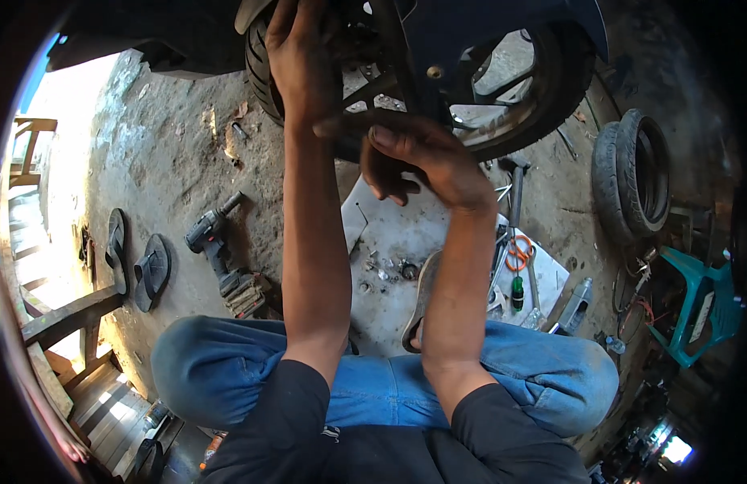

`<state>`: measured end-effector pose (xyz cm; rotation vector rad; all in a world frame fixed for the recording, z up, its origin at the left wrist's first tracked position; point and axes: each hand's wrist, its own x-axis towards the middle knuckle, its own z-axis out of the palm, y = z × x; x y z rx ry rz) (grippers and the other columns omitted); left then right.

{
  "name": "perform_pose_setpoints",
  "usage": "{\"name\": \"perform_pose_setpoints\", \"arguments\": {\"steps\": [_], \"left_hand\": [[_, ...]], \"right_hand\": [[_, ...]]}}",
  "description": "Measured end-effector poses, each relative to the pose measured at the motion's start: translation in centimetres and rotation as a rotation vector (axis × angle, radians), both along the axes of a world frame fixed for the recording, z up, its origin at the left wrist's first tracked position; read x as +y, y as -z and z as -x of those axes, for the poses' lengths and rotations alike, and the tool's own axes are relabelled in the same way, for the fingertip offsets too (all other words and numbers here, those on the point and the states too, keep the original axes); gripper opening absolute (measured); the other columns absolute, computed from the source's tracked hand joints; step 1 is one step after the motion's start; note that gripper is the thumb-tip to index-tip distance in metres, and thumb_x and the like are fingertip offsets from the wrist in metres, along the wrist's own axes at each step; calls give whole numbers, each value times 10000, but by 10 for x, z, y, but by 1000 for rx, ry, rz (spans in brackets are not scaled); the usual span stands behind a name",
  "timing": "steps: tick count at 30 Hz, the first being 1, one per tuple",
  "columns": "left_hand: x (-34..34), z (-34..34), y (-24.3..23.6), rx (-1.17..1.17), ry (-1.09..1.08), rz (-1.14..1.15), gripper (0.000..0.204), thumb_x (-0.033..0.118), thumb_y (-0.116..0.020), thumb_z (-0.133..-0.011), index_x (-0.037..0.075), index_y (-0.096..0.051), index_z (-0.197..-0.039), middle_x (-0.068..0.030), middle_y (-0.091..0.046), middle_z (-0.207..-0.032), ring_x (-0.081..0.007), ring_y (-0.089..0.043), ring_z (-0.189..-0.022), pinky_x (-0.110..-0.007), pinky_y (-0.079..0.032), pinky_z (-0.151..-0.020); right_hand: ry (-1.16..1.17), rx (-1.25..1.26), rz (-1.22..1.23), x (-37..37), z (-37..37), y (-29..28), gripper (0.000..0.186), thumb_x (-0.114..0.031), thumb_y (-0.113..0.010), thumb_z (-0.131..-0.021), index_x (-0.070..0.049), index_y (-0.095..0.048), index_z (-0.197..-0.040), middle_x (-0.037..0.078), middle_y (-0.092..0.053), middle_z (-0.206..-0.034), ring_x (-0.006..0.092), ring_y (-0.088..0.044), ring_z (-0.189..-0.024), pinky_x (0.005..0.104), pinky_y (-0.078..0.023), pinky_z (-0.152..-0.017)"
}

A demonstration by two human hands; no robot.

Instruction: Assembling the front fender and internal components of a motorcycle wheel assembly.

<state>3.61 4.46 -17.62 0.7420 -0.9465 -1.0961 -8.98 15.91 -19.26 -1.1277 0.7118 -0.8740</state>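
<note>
My left hand (297, 68) reaches up to the motorcycle, beside a black tyre (260, 77). Its fingertips run up to the picture's top edge among dark parts, so I cannot tell what they grip, if anything. My right hand (426, 161) hangs bent at the wrist, just below the dark wheel parts. Its fingers are apart and loosely curved, with nothing seen in them, and one points across toward my left wrist. To the right of it stands a second wheel (583, 81) with dark spokes, partly covered by a dark blue panel (502, 20).
Between my legs, small metal parts (381, 270) lie on a stained white sheet (389, 310). Orange-handled scissors (518, 252), a green-handled screwdriver (517, 294) and a hammer (516, 189) lie right. A cordless impact driver (216, 242) and sandals (151, 270) lie left; loose tyres (619, 181) stand far right.
</note>
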Motion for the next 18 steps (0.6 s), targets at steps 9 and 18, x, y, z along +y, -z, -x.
{"name": "perform_pose_setpoints", "arguments": {"steps": [9, 18], "left_hand": [[-6, 6, 15, 88, 122, 33, 484, 305, -552, -966, 36, -498, -1365, -15, -629, -952, -87, -576, -757, -231, -480, -586], [-10, 19, 9, 235, 14, 48, 481, 295, -576, -961, 39, -509, -1363, -43, -618, -1156, -107, -610, -955, -244, -511, -698]], "right_hand": [[-323, 1251, 218, -15, -10, -141, 530, -474, -593, -911, 18, -674, -1087, 119, -680, -761, 199, -680, -758, 311, -537, -704], [-832, 1537, 178, 42, 59, -33, 342, -307, -546, -902, -54, -661, -1100, 202, -682, -961, 364, -655, -910, 454, -517, -849]]}}
